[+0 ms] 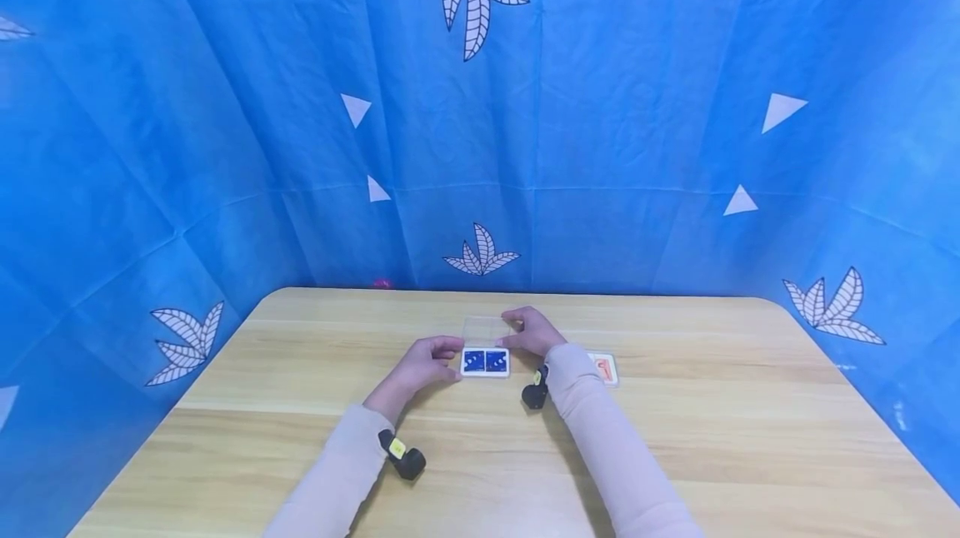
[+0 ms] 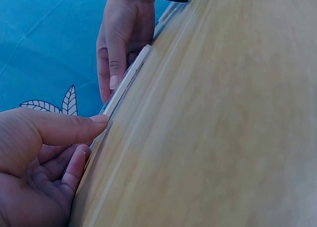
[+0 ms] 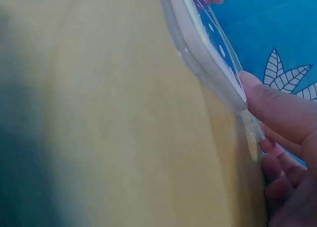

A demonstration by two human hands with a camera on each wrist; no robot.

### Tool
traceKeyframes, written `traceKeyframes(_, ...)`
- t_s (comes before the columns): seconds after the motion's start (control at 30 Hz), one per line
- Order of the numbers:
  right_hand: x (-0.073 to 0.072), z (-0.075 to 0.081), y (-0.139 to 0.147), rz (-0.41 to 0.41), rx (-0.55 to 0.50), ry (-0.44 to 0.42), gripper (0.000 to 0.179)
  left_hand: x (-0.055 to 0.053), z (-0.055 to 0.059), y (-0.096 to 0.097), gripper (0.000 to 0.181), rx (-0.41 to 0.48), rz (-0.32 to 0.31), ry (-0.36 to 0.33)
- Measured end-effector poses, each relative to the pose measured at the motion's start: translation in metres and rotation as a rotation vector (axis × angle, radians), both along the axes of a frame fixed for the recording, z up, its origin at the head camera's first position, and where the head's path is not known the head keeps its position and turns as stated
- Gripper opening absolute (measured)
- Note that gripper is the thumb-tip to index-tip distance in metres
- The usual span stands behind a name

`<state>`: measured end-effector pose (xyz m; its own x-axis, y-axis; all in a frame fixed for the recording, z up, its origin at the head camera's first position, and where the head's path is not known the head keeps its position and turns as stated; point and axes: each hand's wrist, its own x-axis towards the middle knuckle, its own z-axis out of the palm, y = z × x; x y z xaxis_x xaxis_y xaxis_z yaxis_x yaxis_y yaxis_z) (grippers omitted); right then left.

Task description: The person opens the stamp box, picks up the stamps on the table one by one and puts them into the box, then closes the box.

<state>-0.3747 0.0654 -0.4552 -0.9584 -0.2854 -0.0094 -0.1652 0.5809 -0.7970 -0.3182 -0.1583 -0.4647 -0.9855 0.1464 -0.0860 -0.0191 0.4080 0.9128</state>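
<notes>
A clear plastic case [image 1: 485,375] lies on the table with two blue-backed stacks of cards [image 1: 497,361] side by side in it. Its transparent lid [image 1: 480,328] stands open on the far side. My left hand [image 1: 426,361] holds the case's left side, thumb at the near corner and fingers at the far one. In the left wrist view that thumb [image 2: 84,128] touches the case's end. My right hand [image 1: 534,331] has thumb and forefinger at the lid's right edge and appears to pinch it. The right wrist view shows the thumb [image 3: 277,108] against the clear plastic.
A second flat case with an orange print [image 1: 605,368] lies to the right, partly hidden by the right forearm. The wooden table [image 1: 300,455] reaches back to a blue curtain [image 1: 600,105]. Black cameras [image 1: 406,460] are strapped to both wrists.
</notes>
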Motion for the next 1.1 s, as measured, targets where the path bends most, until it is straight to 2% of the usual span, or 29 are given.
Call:
traceKeyframes(0.23, -0.006, -0.009, 0.004, -0.006, 0.033, 0.057, 0.057, 0.002, 0.002, 0.001, 0.055, -0.005, 0.003, 0.007)
traceKeyframes(0.5, -0.008, -0.011, 0.006, -0.010, 0.052, 0.113, 0.057, 0.002, 0.001, 0.000, 0.054, -0.005, -0.004, 0.009)
traceKeyframes(1.1, 0.000, 0.006, 0.008, -0.025, 0.077, 0.117, 0.049, 0.001, 0.002, -0.001, 0.055, 0.003, -0.009, -0.007)
